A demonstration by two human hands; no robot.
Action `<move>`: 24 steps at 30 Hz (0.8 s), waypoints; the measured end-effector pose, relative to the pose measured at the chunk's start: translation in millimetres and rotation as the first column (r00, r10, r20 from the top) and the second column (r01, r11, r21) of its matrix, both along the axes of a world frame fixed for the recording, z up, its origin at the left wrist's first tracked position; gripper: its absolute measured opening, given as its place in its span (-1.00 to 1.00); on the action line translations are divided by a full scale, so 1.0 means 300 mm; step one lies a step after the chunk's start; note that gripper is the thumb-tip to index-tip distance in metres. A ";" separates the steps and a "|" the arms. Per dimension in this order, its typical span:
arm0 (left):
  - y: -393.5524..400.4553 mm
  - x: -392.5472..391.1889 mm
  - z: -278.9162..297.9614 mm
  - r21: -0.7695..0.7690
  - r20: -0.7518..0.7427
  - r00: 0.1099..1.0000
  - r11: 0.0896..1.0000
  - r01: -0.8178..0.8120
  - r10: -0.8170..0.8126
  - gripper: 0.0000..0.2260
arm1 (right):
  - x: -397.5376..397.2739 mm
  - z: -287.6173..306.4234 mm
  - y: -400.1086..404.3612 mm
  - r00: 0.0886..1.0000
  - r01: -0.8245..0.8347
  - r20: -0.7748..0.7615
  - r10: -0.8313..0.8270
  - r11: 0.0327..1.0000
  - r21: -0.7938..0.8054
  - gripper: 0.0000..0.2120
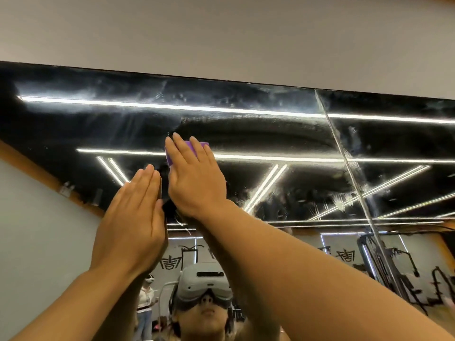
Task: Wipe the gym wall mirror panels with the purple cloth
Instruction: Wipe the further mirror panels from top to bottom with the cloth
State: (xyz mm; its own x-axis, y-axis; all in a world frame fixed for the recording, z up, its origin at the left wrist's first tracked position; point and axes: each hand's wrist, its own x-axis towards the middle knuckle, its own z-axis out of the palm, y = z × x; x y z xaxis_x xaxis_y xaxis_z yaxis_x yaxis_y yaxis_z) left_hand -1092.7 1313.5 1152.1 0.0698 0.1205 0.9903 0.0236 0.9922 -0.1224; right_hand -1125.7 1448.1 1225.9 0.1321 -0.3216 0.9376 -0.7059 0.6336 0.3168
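High on the gym wall mirror (258, 134), my right hand (194, 178) presses the purple cloth (188, 146) flat against the glass with straight fingers, grip released rather than clenched, the cloth showing only between and above the fingers. My left hand (133, 222) lies flat on the mirror just beside it, fingers together, grip released and empty. Hazy smears streak the panel near its top edge, and a vertical seam (344, 156) divides it from the next panel to the right.
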 end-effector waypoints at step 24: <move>0.024 0.001 -0.009 0.034 0.005 0.999 0.999 -0.041 0.041 -0.35 | -0.289 0.031 0.676 0.974 0.140 0.225 -0.030 0.857 -0.495 -0.38</move>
